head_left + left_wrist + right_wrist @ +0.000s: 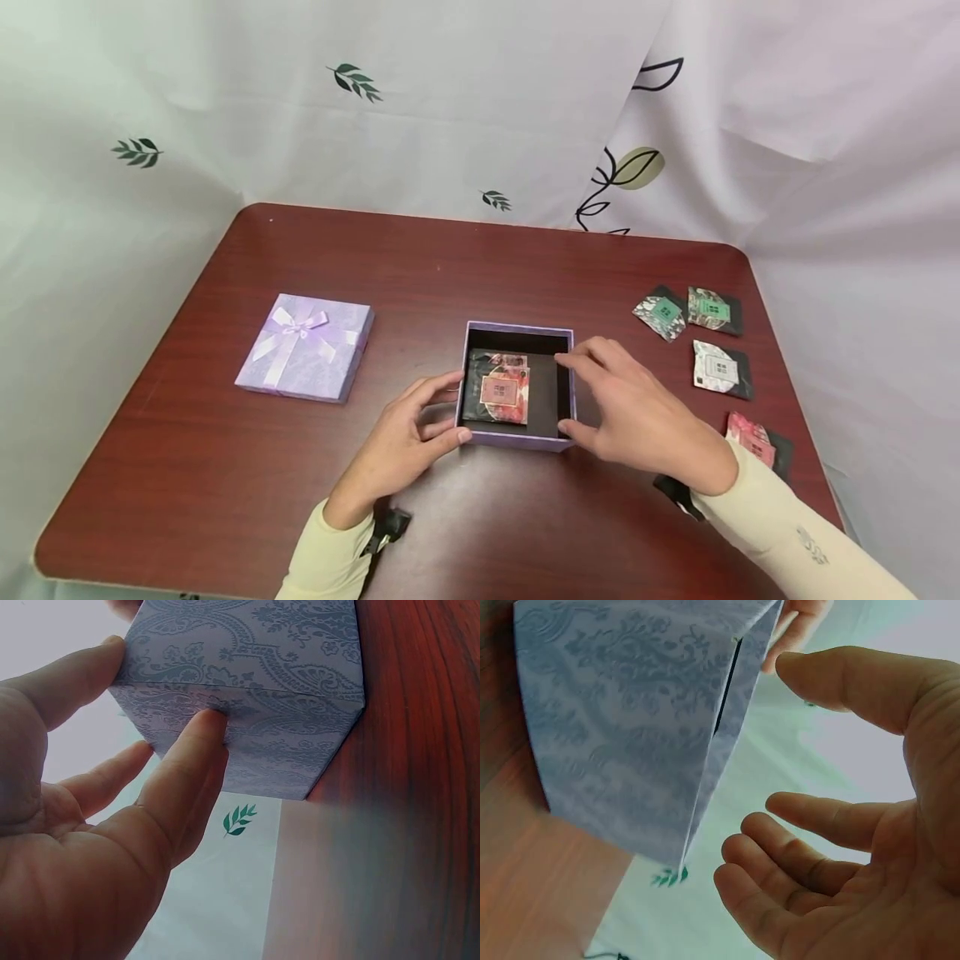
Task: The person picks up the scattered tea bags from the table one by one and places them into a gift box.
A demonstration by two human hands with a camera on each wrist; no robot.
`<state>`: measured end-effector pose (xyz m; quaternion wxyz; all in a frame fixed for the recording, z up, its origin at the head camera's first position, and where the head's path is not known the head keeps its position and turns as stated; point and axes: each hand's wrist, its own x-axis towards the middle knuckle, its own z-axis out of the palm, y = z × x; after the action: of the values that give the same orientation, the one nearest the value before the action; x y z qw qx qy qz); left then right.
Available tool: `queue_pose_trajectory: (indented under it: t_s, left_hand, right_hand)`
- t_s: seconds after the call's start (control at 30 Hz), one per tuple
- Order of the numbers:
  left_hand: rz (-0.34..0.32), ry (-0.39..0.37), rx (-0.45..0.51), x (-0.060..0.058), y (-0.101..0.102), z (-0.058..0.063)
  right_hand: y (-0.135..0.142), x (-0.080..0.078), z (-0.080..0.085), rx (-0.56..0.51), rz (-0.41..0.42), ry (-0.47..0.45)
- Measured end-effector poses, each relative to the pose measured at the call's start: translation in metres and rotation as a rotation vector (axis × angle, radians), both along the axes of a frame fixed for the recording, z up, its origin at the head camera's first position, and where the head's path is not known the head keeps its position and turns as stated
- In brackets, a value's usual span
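Note:
A purple patterned gift box without its lid stands before me, dark inside. In it, toward the left, lies a flat black sachet with a pink label and floral print; another seems to peek out behind it. My left hand holds the box by its front left corner, thumb at the front rim and fingers against the left wall. Over the right rim hovers my right hand, thumb and fingers spread. The right wrist view shows those fingers apart from the box wall, with nothing between them.
To the left lies the lilac lid with a ribbon bow. Along the right side are green-labelled sachets, a white-labelled sachet and a pink-labelled sachet near my right forearm. Patterned cloth hangs behind the table.

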<state>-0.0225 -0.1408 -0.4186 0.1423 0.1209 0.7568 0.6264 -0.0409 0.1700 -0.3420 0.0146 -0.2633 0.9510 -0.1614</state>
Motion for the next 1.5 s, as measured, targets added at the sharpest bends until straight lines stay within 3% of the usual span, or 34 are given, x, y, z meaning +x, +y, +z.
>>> queue_pose_trajectory:
  t_s: [0.5, 0.77, 0.97, 1.27, 1.5]
  left_hand:
    - [-0.007, 0.011, -0.001, 0.000, -0.001, -0.002]
    - [0.009, 0.013, -0.012, 0.001, -0.001, -0.003]
    - [0.006, 0.001, -0.010, 0.002, -0.001, -0.004]
    - [0.014, -0.024, -0.015, 0.003, -0.001, -0.004]
    - [0.010, -0.013, -0.023, 0.002, -0.001, -0.004]
  right_hand:
    - [0.082, 0.022, -0.013, 0.003, -0.154, -0.062]
    - [0.135, 0.031, -0.033, 0.036, -0.201, -0.023]
    - [0.173, 0.039, -0.054, 0.022, -0.292, -0.029]
    - [0.204, 0.050, -0.075, 0.026, -0.352, -0.067]
    - [0.217, 0.058, -0.088, 0.033, -0.387, -0.146]
